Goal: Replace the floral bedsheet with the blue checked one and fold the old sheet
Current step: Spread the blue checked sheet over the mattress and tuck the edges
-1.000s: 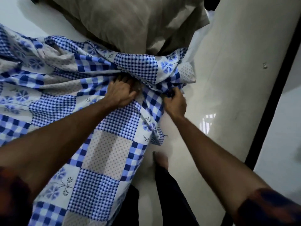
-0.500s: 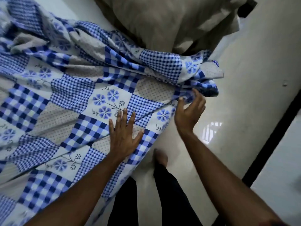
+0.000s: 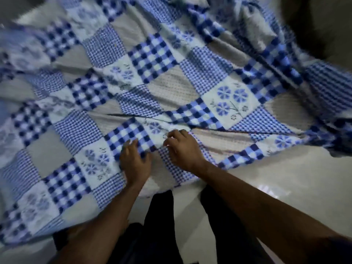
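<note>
The blue checked sheet (image 3: 156, 77), a patchwork of checks, blue flowers and dotted grey squares, lies spread and wrinkled over the bed and fills most of the head view. Both hands are on it near the bed's front edge. My left hand (image 3: 134, 162) has its fingers bent on a checked square, with cloth caught between thumb and fingers. Just to its right, my right hand (image 3: 182, 149) curls its fingers into a long crease in the sheet. The picture is blurred by motion. No floral sheet is in sight.
Pale glossy floor (image 3: 276, 183) runs along the bed's front and right side. My legs in dark trousers (image 3: 162, 225) stand against the bed edge. A dark bulky shape (image 3: 323, 21) sits at the top right corner.
The view has swung left, away from the corner by the pillow. My right hand has left the sheet's corner and come next to my left hand, whose flat fingers have bent on the cloth.
</note>
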A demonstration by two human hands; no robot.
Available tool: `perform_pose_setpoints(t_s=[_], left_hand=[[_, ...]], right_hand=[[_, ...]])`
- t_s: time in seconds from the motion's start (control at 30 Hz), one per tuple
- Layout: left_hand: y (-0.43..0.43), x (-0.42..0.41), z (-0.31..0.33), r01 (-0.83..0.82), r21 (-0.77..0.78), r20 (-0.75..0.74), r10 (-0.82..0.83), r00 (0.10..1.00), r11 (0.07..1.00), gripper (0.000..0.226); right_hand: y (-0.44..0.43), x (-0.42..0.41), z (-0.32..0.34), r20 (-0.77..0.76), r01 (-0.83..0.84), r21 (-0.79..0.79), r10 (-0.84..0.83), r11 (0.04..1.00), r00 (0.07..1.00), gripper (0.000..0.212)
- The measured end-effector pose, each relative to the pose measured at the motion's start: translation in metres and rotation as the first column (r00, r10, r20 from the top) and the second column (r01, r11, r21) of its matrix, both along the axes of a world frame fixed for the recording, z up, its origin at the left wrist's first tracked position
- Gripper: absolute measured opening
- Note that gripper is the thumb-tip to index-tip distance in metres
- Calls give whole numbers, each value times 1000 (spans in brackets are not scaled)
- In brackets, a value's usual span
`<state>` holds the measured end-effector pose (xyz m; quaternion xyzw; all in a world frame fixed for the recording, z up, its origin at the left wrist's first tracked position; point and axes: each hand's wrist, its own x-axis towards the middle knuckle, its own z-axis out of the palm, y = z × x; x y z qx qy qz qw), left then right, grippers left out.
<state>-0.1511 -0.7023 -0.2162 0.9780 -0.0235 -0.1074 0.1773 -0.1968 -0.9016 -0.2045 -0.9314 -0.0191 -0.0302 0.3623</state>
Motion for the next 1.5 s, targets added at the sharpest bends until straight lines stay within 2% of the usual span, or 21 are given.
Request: perform_pose_setpoints(t_s=[0.07,0.17,0.3,0.4,0.5,0.57,0.63,0.73,0.8,0.87,0.97,1.03,1.1,1.17,1.23,1.3,1.37,1.43,1.5], left_hand=[[71,10,5,-188,31,-11,189,982,982,53],[176,22,5,-316,54,22,315,949,947,55],[279,30,12,-604,103,-27,609,792,790,66],[339,36,15,-688,82,-32,691,722,721,71],[379,39,7,-832,70,-154,830,536,551,78],[391,42,-1,-884,27,-216,866,452,468,80],[401,47,-6,-909,50,-262,884,388,414,81],[415,57,-14,-925,81,-277,900,337,372,82],[431,59,-20,-928,88,-278,903,326,362,82],[450,57,-25,-911,126,-269,898,350,393,83],[496,57,-28,-893,169,-231,898,376,417,82],[536,59,-25,-901,140,-215,901,376,410,79],[575,53,-26,-890,87,-209,881,424,448,78],[596,41,-19,-869,-37,-123,860,495,494,70],[601,21,-10,-837,-107,74,844,531,536,52],[605,-5,-7,-843,-103,222,838,498,528,37],[609,-26,-10,-854,-92,247,842,479,513,38],[613,-41,-20,-874,-98,215,867,449,476,42],[617,-46,-27,-884,-153,181,892,414,441,43]], right_hand=[[42,20,-2,-10,-108,-22,108,994,994,19],[115,50,-5,-65,-224,-37,221,974,973,23],[219,81,-4,-128,-389,-13,384,921,914,27],[296,103,-1,-162,-496,-42,484,867,860,40],[367,121,2,-180,-589,-78,569,805,802,51],[403,131,-2,-182,-666,-131,643,734,744,57],[432,141,-7,-209,-734,-176,704,656,679,62],[465,161,-16,-345,-802,-241,724,547,597,73],[486,165,-23,-388,-825,-267,728,498,565,85],[501,165,-33,-380,-837,-261,745,481,548,91],[526,160,-46,-354,-850,-264,774,456,525,78],[546,160,-45,-390,-862,-260,769,435,506,74],[568,159,-40,-411,-867,-280,764,413,497,68],[586,162,-32,-380,-849,-264,760,457,527,64],[606,169,-21,-272,-789,-269,743,552,612,59],[634,184,-11,-123,-752,-259,751,607,649,50],[668,205,-4,-14,-765,-263,791,588,612,40],[705,224,5,-12,-783,-314,823,537,569,38],[737,244,11,-97,-791,-332,816,513,570,42]])
